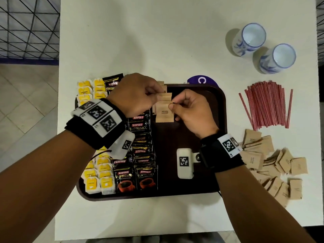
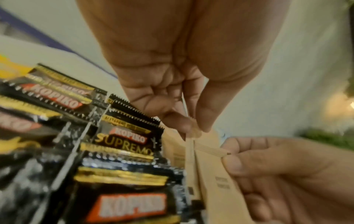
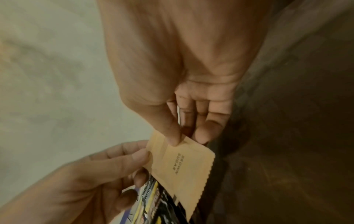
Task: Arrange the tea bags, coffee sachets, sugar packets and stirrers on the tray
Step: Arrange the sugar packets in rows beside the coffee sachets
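while the thumb and forefinger of the right hand (image 1: 191, 109) pinch the far edge of a brown sugar packet (image 1: 164, 114), the remaining fingers (image 3: 209, 128) curl loosely behind it, holding nothing. the left hand (image 1: 135, 95) pinches a neighbouring packet (image 1: 164, 97) at twelve o'clock of the first, thumb and fingertips pressed on its upper edge. judged purpose: each hand steadies one packet so the new one overlaps the last and the sugar column (image 1: 160, 88) stays straight.

outward from the fingers, that column runs toward twelve o'clock on the tray (image 1: 206, 172), just beside the coffee sachets (image 1: 138, 155) at nine o'clock, which lie shingled in two columns. the tea bags (image 1: 98, 178) sit further toward nine o'clock, likewise in columns. the tray's three o'clock half is bare, presumably reserved for what remains.

off the tray at three to four o'clock, loose sugar packets (image 1: 277, 165) lie heaped on the table (image 1: 157, 41); the stirrers (image 1: 268, 106) lie bundled at two o'clock, not yet moved. two cups (image 1: 263, 48) stand at one o'clock.
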Available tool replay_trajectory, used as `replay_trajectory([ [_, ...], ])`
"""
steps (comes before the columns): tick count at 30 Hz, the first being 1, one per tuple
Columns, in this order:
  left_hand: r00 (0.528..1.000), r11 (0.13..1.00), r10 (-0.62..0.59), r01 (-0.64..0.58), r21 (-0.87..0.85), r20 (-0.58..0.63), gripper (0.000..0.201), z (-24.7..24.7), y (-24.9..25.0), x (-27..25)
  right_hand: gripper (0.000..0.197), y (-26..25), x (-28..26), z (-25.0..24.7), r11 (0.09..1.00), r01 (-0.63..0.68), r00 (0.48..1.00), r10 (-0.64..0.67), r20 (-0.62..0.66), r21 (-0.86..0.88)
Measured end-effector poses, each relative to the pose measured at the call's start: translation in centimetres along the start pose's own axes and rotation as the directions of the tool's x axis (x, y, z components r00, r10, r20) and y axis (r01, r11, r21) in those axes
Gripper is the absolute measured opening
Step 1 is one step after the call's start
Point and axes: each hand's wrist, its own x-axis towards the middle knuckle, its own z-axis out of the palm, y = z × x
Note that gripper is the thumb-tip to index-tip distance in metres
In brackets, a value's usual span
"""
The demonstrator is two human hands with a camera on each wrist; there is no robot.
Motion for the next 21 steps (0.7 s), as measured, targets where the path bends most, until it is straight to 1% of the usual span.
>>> replay_trajectory([
  [2,0.999,0.995,0.037,-0.036,0.091,-0.013,0.012,0.2,-0.2,0.4,0.020,0.4,0.1,0.6,0.999,-0.018,1.000,0.018,-0.006,-0.043],
  [4,0.998,0.982,0.068,-0.064,0.178,-0.018,0.012,0.4,-0.3,0.7,0.019,0.8,0.3,1.0,0.996,-0.036,0.999,0.034,-0.026,-0.080],
  [6,0.996,0.966,0.081,-0.072,0.250,-0.026,0.013,0.6,-0.4,1.1,0.021,0.9,0.5,1.3,0.992,-0.027,0.998,0.021,-0.057,-0.121],
  [9,0.992,0.947,0.093,-0.063,0.314,-0.084,0.013,0.8,-0.6,1.6,0.019,0.8,0.8,1.5,0.984,0.003,0.996,-0.020,-0.091,-0.178],
  [11,0.987,0.936,0.103,-0.053,0.347,-0.127,0.014,1.0,-0.8,1.7,0.013,0.6,0.7,1.6,0.974,0.020,0.993,-0.045,-0.105,-0.226],
  [13,0.981,0.919,0.131,-0.065,0.390,-0.146,0.014,1.2,-0.9,1.5,0.010,0.3,0.7,1.8,0.967,0.020,0.992,-0.052,-0.118,-0.253],
  [15,0.973,0.907,0.159,-0.076,0.415,-0.168,0.013,1.1,-1.1,1.3,0.009,-0.1,0.7,2.2,0.967,0.012,0.992,-0.044,-0.120,-0.254],
  [18,0.956,0.909,0.190,-0.086,0.407,-0.223,0.014,0.8,-1.4,1.0,0.009,-0.7,0.1,2.1,0.972,-0.008,0.990,-0.026,-0.140,-0.237],
  [21,0.941,0.932,0.198,-0.094,0.350,-0.275,0.014,1.2,-1.1,0.5,0.008,-0.2,-2.6,-0.7,0.968,-0.062,0.976,0.008,-0.216,-0.243],
])
